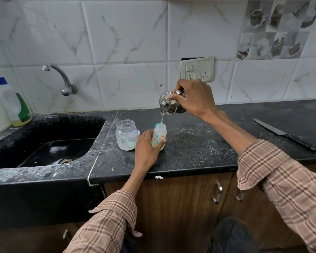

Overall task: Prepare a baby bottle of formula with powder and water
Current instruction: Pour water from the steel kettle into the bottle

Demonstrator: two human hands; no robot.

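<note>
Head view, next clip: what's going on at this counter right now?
A person is filling a baby bottle with water. The right hand tilts a steel kettle, and a thin stream falls into the bottle's open neck. The left hand grips the bottle, holding it upright on the black counter. Beside it stands an open clear jar with a scoop inside. A knife lies off to the right.
</note>
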